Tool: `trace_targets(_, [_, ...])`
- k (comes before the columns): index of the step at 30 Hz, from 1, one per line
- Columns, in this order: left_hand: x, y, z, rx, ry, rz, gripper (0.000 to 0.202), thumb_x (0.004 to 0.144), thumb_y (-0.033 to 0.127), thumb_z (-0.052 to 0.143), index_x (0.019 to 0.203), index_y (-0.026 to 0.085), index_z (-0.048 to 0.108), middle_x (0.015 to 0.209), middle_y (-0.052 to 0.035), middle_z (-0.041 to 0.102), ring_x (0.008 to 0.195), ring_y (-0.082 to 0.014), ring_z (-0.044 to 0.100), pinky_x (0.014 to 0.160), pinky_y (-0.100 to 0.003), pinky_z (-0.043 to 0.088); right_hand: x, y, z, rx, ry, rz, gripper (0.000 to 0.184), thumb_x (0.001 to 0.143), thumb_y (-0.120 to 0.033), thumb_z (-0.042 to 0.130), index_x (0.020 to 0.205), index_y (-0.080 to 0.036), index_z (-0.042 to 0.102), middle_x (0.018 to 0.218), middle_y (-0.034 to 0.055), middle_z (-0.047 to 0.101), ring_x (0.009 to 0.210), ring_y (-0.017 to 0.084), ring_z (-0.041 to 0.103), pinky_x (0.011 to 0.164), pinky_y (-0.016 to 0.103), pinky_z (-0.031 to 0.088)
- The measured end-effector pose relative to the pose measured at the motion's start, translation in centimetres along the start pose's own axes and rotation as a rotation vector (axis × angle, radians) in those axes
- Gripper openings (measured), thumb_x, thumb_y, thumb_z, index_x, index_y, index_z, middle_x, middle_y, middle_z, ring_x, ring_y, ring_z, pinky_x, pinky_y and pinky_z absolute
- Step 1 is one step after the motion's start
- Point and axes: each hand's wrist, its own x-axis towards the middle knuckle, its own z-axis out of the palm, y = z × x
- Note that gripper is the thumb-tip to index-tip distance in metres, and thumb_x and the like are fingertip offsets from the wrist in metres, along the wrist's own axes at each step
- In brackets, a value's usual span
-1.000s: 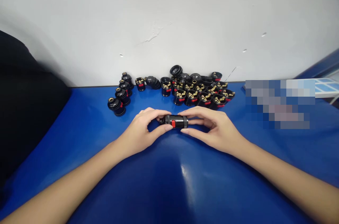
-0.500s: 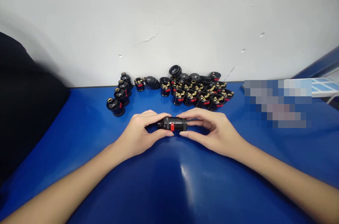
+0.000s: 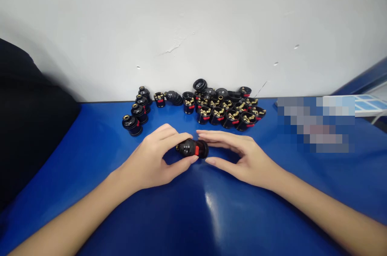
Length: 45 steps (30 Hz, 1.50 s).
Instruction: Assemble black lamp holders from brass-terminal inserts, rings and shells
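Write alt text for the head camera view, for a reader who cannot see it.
A left hand and right hand hold a black lamp socket with a red button at a blue table. Behind, loose socket parts cluster by a white wall.

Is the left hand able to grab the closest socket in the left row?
Probably yes: only bare table lies between the left hand and that row socket, though it is busy holding another socket.
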Motion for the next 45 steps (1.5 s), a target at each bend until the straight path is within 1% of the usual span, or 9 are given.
trace_targets(10, [-1.2,-0.4,-5.4,0.560,-0.267,-0.216,0.027,0.104,0.044,0.060,0.112,0.022,0.074,0.092,-0.0087,0.071,0.083,-0.0286,0.070,0.071,-0.040,0.053,0.1,0.7,-0.4,-0.112,-0.010,0.004,0.033,0.102,-0.025,0.072,0.134,-0.025,0.076,0.132,0.0068,0.082,0.122,0.025,0.080,0.109,0.039,0.066])
trace_targets(14, [-2.0,-1.4,-7.2,0.685,-0.297,-0.253,0.033,0.101,0.054,0.064,0.107,0.025,0.079,0.093,-0.0094,0.071,0.081,-0.0296,0.070,0.067,-0.041,0.053,0.2,0.8,-0.3,-0.090,-0.011,0.003,0.030,0.103,-0.025,0.070,0.132,-0.024,0.076,0.129,0.0068,0.083,0.118,0.023,0.081,0.106,0.036,0.067])
trace_targets(17, [-2.4,-2.1,-8.1,0.740,-0.274,-0.239,0.033,0.097,0.054,0.070,0.110,0.025,0.081,0.103,-0.0120,0.069,0.089,-0.0323,0.069,0.072,-0.044,0.057,0.3,0.8,-0.3,-0.095,-0.011,0.001,0.030,0.102,-0.023,0.070,0.132,-0.025,0.076,0.127,0.0058,0.083,0.117,0.021,0.081,0.105,0.034,0.066])
trace_targets(22, [-2.6,-3.4,-9.2,0.723,-0.213,-0.168,0.031,0.089,0.054,0.077,0.102,0.025,0.083,0.138,-0.0188,0.059,0.122,-0.0481,0.061,0.100,-0.067,0.056,0.3,0.5,-0.4,-0.114,-0.009,-0.021,0.027,0.102,-0.023,0.071,0.128,-0.025,0.078,0.126,0.0054,0.084,0.116,0.021,0.081,0.104,0.033,0.066])
trace_targets(24, [-2.9,-4.1,-9.5,0.680,-0.207,-0.188,0.034,0.090,0.056,0.074,0.103,0.026,0.082,0.146,-0.0186,0.054,0.129,-0.0499,0.059,0.105,-0.070,0.054,0.4,0.4,-0.4,-0.122,-0.006,-0.031,0.026,0.102,-0.022,0.070,0.127,-0.024,0.078,0.125,0.0056,0.084,0.114,0.020,0.081,0.103,0.033,0.066])
trace_targets(30, [-3.9,-5.7,-10.1,0.553,-0.241,-0.313,0.044,0.096,0.067,0.059,0.111,0.030,0.077,0.151,-0.0125,0.057,0.130,-0.0416,0.065,0.110,-0.057,0.059,0.5,0.3,-0.4,-0.125,-0.009,-0.039,0.025,0.102,-0.022,0.069,0.125,-0.024,0.078,0.123,0.0051,0.084,0.112,0.020,0.082,0.101,0.033,0.066])
trace_targets(36, [-4.0,-5.0,-10.1,0.510,-0.287,-0.426,0.042,0.098,0.060,0.056,0.115,0.026,0.073,0.152,-0.0122,0.056,0.126,-0.0400,0.068,0.103,-0.053,0.063,0.6,0.4,-0.3,-0.132,-0.010,-0.042,0.023,0.102,-0.022,0.070,0.124,-0.023,0.079,0.122,0.0056,0.084,0.112,0.020,0.081,0.101,0.032,0.066])
trace_targets(41, [-4.0,-5.2,-10.0,0.476,-0.277,-0.389,0.039,0.098,0.054,0.057,0.122,0.028,0.073,0.151,-0.0108,0.058,0.128,-0.0379,0.068,0.105,-0.048,0.062,0.5,0.4,-0.3,-0.139,-0.012,-0.043,0.023,0.102,-0.022,0.070,0.123,-0.024,0.079,0.122,0.0061,0.084,0.112,0.021,0.081,0.102,0.033,0.065])
trace_targets(45, [-3.6,-4.9,-10.0,0.490,-0.248,-0.290,0.043,0.098,0.052,0.062,0.133,0.028,0.070,0.156,-0.0132,0.055,0.137,-0.0382,0.063,0.115,-0.053,0.056,0.5,0.3,-0.4,-0.145,-0.012,-0.041,0.024,0.102,-0.022,0.070,0.123,-0.025,0.079,0.122,0.0064,0.084,0.112,0.023,0.081,0.102,0.036,0.066])
